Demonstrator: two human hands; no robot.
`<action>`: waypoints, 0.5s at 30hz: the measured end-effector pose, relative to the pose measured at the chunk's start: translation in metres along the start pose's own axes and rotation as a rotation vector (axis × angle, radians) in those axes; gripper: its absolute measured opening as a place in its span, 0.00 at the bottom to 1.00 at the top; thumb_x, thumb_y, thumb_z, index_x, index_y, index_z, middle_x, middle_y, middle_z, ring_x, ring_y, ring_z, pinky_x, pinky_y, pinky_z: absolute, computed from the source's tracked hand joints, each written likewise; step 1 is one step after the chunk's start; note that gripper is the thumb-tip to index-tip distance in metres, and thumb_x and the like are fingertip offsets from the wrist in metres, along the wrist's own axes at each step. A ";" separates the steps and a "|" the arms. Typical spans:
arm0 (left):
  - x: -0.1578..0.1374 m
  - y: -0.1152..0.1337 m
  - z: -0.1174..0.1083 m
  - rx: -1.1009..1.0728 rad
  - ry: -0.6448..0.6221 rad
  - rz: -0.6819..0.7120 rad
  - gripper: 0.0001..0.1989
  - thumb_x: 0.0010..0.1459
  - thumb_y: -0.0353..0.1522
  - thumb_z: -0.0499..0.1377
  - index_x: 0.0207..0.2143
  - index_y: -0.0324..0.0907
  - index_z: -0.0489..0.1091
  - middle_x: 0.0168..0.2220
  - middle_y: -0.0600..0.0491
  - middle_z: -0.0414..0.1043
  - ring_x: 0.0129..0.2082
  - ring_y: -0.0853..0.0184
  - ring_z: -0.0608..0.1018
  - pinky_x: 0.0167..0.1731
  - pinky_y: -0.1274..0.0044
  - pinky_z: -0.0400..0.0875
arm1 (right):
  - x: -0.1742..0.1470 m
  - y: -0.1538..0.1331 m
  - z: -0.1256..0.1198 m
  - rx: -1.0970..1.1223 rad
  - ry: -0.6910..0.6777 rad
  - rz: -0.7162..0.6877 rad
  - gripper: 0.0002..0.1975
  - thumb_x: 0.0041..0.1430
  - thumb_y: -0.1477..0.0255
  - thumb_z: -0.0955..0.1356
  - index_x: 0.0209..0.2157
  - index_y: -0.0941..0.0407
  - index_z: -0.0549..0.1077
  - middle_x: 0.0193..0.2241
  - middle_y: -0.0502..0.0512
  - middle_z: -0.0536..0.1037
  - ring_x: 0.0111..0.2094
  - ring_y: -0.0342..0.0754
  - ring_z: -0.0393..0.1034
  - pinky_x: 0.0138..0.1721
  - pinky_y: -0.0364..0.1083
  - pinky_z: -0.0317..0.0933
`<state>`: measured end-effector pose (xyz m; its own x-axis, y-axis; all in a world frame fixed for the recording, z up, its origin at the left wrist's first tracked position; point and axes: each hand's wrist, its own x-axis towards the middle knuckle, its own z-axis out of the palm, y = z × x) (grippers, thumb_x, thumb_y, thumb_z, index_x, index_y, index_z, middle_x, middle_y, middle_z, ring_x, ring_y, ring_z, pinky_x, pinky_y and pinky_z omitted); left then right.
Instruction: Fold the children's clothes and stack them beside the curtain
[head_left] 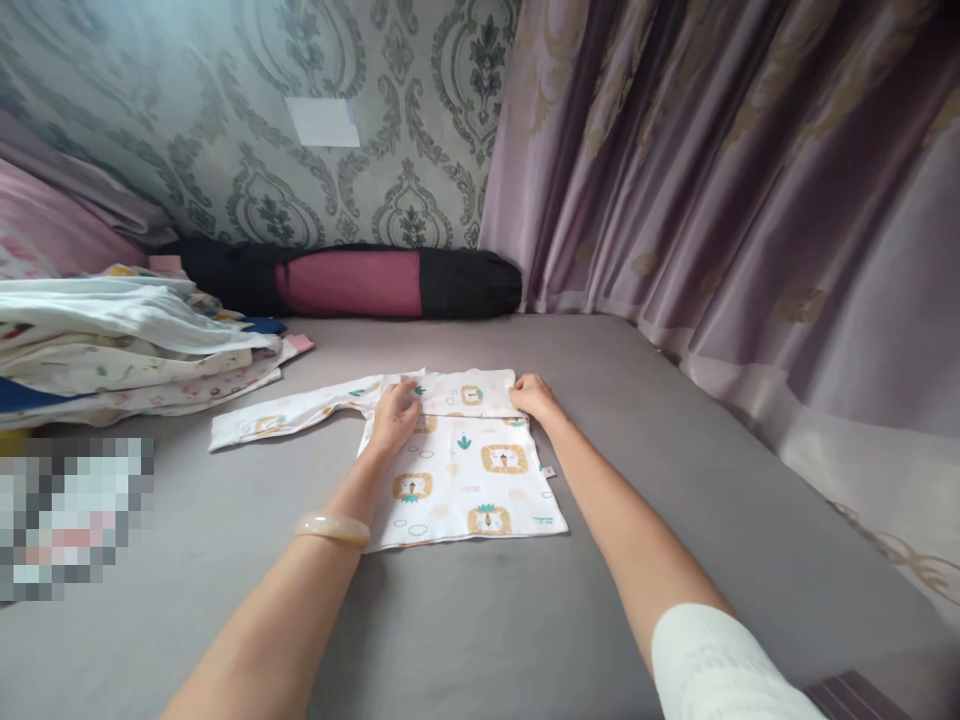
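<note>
Left hand: laid over the shirt near one shoulder; fingertips hard to make out against the cloth, so I cannot tell whether they grip or merely press.
Right hand: thumb and fingers pinch the end of the folded band; the pinched bit is hidden by my fingers.
Collar: cannot make it out; whether the band is a sleeve is also unclear.
Clothes pile: left of and beyond my left hand, cut off by the frame; separate garments hard to count.
Pixelated patch: left of my left forearm; contents unreadable.
Shirt position: flat on the grey sheet, under and between my hands, hem toward me.
Shirt print: white ground, tan lion faces, green leaf tufts, thin dark outlined ovals.
Visible sleeve: stretched out left of my left hand, slightly bent.
Side tag: small, white, on the edge nearer me than my right hand; lettering illegible.
</note>
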<state>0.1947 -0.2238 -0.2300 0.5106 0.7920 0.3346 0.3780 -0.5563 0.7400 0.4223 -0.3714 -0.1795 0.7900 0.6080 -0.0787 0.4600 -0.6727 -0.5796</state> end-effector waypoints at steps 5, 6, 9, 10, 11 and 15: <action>0.001 0.000 0.000 0.002 -0.001 0.015 0.18 0.53 0.30 0.54 0.47 0.42 0.73 0.45 0.47 0.72 0.44 0.59 0.75 0.50 0.66 0.69 | 0.008 -0.005 0.004 0.092 -0.013 0.025 0.09 0.50 0.72 0.67 0.24 0.61 0.78 0.13 0.52 0.73 0.22 0.46 0.71 0.27 0.40 0.62; 0.001 0.000 0.000 0.002 -0.003 0.018 0.18 0.54 0.30 0.54 0.47 0.42 0.73 0.45 0.47 0.72 0.44 0.59 0.75 0.50 0.66 0.69 | 0.009 -0.005 0.005 0.094 -0.009 0.030 0.11 0.52 0.71 0.66 0.24 0.61 0.78 0.13 0.52 0.72 0.21 0.45 0.71 0.27 0.40 0.62; 0.001 -0.002 0.001 0.009 -0.002 0.028 0.18 0.54 0.30 0.54 0.47 0.42 0.73 0.45 0.47 0.72 0.44 0.59 0.75 0.50 0.66 0.69 | 0.011 -0.008 0.007 0.063 0.003 0.036 0.17 0.59 0.66 0.64 0.24 0.61 0.77 0.15 0.55 0.74 0.24 0.47 0.73 0.28 0.41 0.63; 0.001 -0.002 0.001 0.014 0.000 0.032 0.18 0.54 0.30 0.54 0.47 0.42 0.73 0.44 0.47 0.72 0.44 0.59 0.75 0.50 0.66 0.69 | 0.010 -0.010 0.008 0.044 0.007 0.034 0.19 0.61 0.65 0.63 0.25 0.61 0.77 0.18 0.58 0.76 0.27 0.49 0.74 0.30 0.41 0.63; 0.001 -0.003 0.001 0.018 0.002 0.038 0.18 0.54 0.30 0.54 0.47 0.42 0.72 0.44 0.47 0.72 0.44 0.59 0.74 0.50 0.66 0.69 | 0.009 -0.012 0.008 0.021 0.013 0.028 0.19 0.62 0.64 0.62 0.28 0.62 0.78 0.23 0.61 0.79 0.30 0.51 0.76 0.32 0.42 0.64; 0.000 -0.004 0.001 0.032 -0.002 0.062 0.18 0.56 0.30 0.53 0.48 0.41 0.72 0.44 0.47 0.72 0.44 0.60 0.75 0.48 0.67 0.70 | 0.000 -0.019 0.004 -0.097 0.057 -0.044 0.18 0.68 0.64 0.59 0.46 0.62 0.74 0.44 0.69 0.79 0.49 0.57 0.73 0.47 0.48 0.62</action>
<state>0.1947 -0.2219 -0.2333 0.5356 0.7553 0.3777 0.3702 -0.6120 0.6988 0.4119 -0.3571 -0.1721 0.7887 0.6147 -0.0072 0.5296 -0.6854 -0.4997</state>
